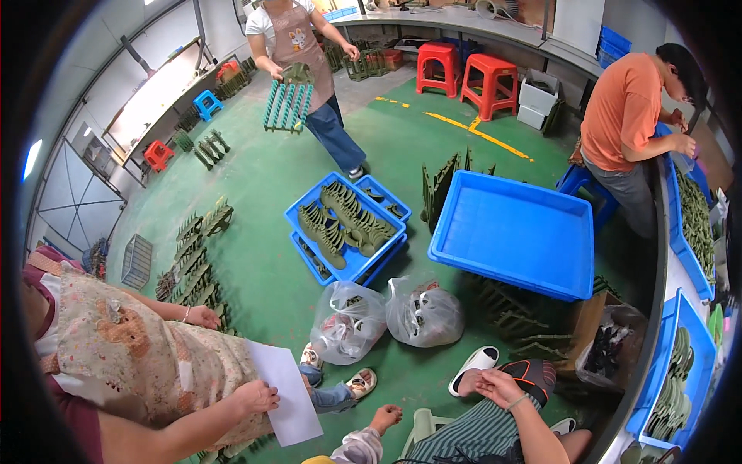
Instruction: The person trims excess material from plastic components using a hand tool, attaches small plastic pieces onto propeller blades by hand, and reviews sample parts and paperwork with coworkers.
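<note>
A bare forearm with a thin bracelet rises from the lower edge; my right hand (498, 389) at its end hangs over a striped garment (456, 433), fingers loosely stretched, nothing seen in them. Beside it is a knee in a black brace (533, 379). My left hand does not show clearly. Another hand (385, 418) in a pale patterned sleeve reaches in at lower centre, apparently another person's. On the left, a person in a floral apron (147, 340) holds a white sheet (282, 394). Two clear plastic bags (348, 323) with contents stand on the floor ahead.
Blue crates (390, 213) hold olive-green curved parts; a large blue tray (510, 232) stands right of them. A person carries a rack (287, 107) of teal pieces. On the right a person in orange (626, 108) bends over a bench. Rows of green parts (193, 267) lie left.
</note>
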The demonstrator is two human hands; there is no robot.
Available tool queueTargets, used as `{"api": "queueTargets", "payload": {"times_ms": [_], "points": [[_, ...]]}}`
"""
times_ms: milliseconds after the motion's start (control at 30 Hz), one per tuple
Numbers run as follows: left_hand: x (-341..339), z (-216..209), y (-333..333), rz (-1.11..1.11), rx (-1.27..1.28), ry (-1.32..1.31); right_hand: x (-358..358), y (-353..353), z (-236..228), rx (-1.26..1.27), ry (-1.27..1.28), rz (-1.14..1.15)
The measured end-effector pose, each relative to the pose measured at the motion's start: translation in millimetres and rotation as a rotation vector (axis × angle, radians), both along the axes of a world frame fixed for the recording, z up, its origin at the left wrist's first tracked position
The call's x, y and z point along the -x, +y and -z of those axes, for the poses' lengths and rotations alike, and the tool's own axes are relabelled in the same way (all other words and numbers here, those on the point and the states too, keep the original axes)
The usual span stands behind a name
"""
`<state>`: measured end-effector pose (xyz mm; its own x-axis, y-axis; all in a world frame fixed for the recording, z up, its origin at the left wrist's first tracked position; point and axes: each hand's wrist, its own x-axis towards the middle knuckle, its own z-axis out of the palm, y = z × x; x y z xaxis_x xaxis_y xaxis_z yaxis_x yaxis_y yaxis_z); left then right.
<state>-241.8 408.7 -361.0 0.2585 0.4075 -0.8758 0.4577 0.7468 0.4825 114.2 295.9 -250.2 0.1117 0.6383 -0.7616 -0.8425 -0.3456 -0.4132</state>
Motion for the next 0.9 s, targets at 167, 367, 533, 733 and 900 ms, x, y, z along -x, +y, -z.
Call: {"api": "queueTargets", "payload": {"times_ms": [167, 367, 533, 733, 900], "points": [[31.2, 15.4, -6.6, -0.001, 0.094, 0.129, 1.3, -1.7, -5.0, 0.019, -0.045, 0.051], [60.5, 22.0, -12.3, -0.03, 0.113, 0.21, 5.5, -1.2, -9.0, 0.003, -0.073, 0.056], [59.8, 17.7, -17.2, -0.014, 0.119, 0.193, 9.5, 2.8, -14.1, -0.001, -0.101, 0.042], [51.7, 19.4, -20.1, -0.049, 0.119, 0.1, 14.1, 4.9, -17.2, -0.01, -0.129, 0.078], [50.4, 21.7, -20.6, 0.02, 0.081, 0.113, 15.3, 2.6, -19.0, -0.056, -0.142, 0.081]]}}
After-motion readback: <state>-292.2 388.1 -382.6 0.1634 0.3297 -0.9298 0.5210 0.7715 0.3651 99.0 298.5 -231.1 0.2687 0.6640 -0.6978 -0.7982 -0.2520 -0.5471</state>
